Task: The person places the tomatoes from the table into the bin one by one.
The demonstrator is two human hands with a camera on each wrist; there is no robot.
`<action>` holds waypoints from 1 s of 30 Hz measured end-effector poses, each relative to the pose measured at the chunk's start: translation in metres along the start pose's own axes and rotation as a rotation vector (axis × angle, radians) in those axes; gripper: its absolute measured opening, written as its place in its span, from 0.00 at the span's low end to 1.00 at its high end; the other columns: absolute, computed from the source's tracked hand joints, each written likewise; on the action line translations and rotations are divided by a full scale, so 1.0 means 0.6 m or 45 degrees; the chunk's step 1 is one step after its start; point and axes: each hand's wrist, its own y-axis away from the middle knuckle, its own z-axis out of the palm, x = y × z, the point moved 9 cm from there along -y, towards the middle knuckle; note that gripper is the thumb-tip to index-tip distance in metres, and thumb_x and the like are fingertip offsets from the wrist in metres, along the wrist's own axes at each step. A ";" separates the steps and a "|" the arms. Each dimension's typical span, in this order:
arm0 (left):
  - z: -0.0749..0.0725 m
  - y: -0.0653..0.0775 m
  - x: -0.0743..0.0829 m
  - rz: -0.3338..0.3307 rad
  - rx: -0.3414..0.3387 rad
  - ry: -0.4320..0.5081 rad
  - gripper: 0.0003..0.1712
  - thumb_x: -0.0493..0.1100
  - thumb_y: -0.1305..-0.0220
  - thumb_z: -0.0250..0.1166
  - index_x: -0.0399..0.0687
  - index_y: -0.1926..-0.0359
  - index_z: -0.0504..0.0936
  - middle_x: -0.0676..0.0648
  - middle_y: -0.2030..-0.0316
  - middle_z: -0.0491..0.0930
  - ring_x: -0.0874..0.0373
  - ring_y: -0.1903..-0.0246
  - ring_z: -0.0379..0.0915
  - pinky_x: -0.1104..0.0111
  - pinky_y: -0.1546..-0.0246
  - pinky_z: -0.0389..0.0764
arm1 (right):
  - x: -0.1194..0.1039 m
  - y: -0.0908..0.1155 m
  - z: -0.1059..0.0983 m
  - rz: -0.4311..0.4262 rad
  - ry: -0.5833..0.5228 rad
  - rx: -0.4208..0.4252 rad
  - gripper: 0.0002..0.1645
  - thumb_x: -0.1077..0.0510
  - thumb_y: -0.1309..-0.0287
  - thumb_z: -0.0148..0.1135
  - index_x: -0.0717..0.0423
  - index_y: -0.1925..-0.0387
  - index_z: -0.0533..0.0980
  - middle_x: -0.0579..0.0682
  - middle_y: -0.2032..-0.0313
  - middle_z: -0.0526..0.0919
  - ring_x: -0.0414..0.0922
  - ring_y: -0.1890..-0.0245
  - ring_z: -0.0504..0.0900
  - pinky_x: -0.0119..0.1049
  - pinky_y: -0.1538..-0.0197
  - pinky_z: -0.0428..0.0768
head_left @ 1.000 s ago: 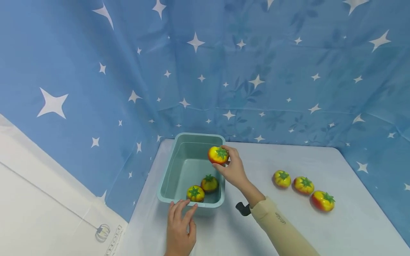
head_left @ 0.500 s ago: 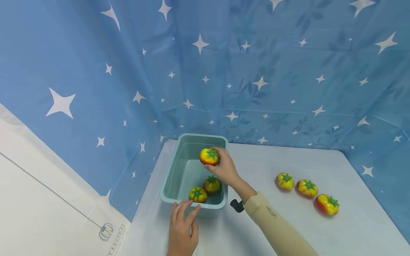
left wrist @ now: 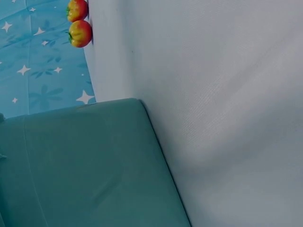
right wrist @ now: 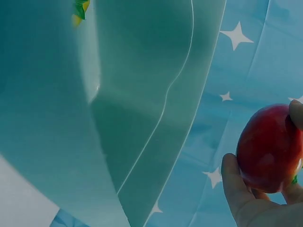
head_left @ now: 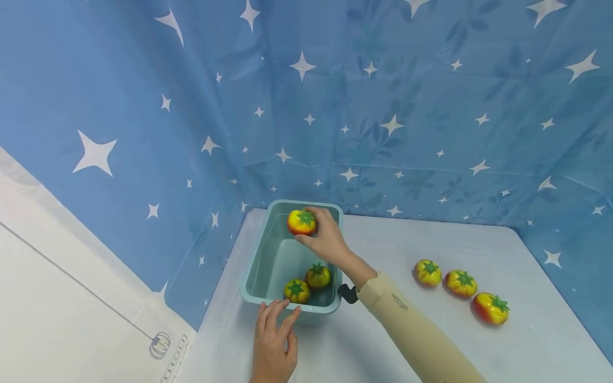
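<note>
My right hand [head_left: 328, 239] pinches a yellow-and-red tomato [head_left: 300, 222] with a green star-shaped top, above the far part of a blue-green plastic bin [head_left: 316, 308]. In the right wrist view the tomato's red underside [right wrist: 267, 149] shows between thumb and fingers, beside the bin wall [right wrist: 142, 118]. Two more tomatoes, one in front [head_left: 297, 291] and one behind it [head_left: 317, 276], lie in the bin's near right corner. My left hand [head_left: 274, 340] has its fingertips at the bin's near rim, fingers loosely extended. The left wrist view shows the bin's outer wall [left wrist: 94, 161], not the hand.
Three tomatoes lie in a slanting row on the white table [head_left: 383, 340] to the right; the nearest [head_left: 490, 308] is the reddest. A blue star-patterned curtain [head_left: 383, 106] hangs behind and beside the table. Something small and black [head_left: 348, 293] shows at my right wrist.
My right hand has carried the tomato leftward and slightly farther back, from the bin's right rim to over its inside. The left hand has stayed at the near rim.
</note>
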 end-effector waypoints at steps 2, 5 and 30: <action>0.001 0.002 0.000 0.000 0.000 0.006 0.25 0.34 0.49 0.56 0.52 0.48 0.83 0.45 0.45 0.75 0.46 0.42 0.66 0.61 0.27 0.43 | 0.001 -0.003 0.004 0.004 0.001 -0.020 0.43 0.54 0.47 0.71 0.54 0.32 0.64 0.58 0.37 0.66 0.50 0.53 0.75 0.41 0.53 0.80; 0.002 0.003 0.001 0.008 0.005 0.014 0.26 0.34 0.48 0.56 0.52 0.47 0.83 0.45 0.44 0.75 0.46 0.42 0.66 0.61 0.27 0.43 | 0.005 -0.004 0.007 0.011 -0.025 -0.042 0.43 0.54 0.46 0.71 0.53 0.31 0.63 0.58 0.36 0.65 0.53 0.47 0.74 0.45 0.50 0.80; 0.003 0.001 0.000 -0.025 -0.006 0.009 0.26 0.33 0.49 0.57 0.51 0.48 0.83 0.45 0.45 0.75 0.45 0.42 0.65 0.61 0.27 0.41 | 0.143 0.062 -0.138 0.135 -0.033 0.176 0.32 0.57 0.39 0.63 0.58 0.35 0.68 0.61 0.37 0.66 0.61 0.40 0.70 0.52 0.44 0.78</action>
